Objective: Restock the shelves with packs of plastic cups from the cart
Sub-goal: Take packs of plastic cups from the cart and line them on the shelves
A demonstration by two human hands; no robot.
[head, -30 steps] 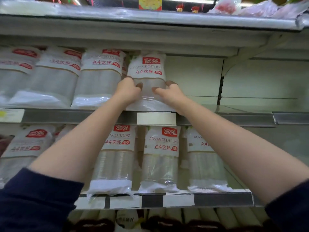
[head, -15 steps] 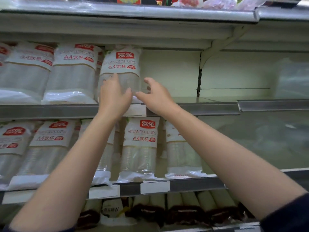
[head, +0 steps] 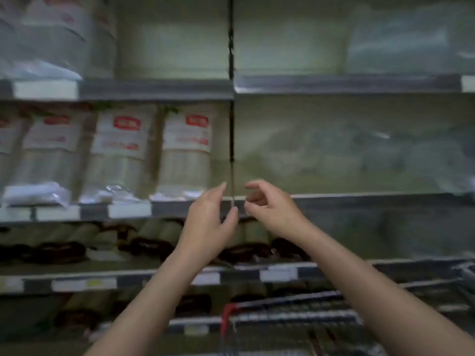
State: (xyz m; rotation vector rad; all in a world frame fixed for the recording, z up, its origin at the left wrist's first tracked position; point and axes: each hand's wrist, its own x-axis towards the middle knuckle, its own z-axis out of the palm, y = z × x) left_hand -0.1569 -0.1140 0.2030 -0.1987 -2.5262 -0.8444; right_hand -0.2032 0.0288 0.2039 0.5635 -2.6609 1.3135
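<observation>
The view is blurred by motion. Packs of clear plastic cups with white and red labels stand on the upper shelf at the left, one pack among them. More packs line the middle shelf on its left half. My left hand and my right hand hover side by side in front of the middle shelf's edge, fingers apart, holding nothing. The wire cart with a red corner shows at the bottom right.
Rolls of brown and dark packaged goods fill the lower shelves. White price tags sit on the shelf rails. A dark upright splits the shelving; the bays to its right hold only faint clear packaging.
Both hands have let go of the cup pack on the upper shelf and dropped to the middle shelf's edge. The view has swung down and to the right, bringing the cart in.
</observation>
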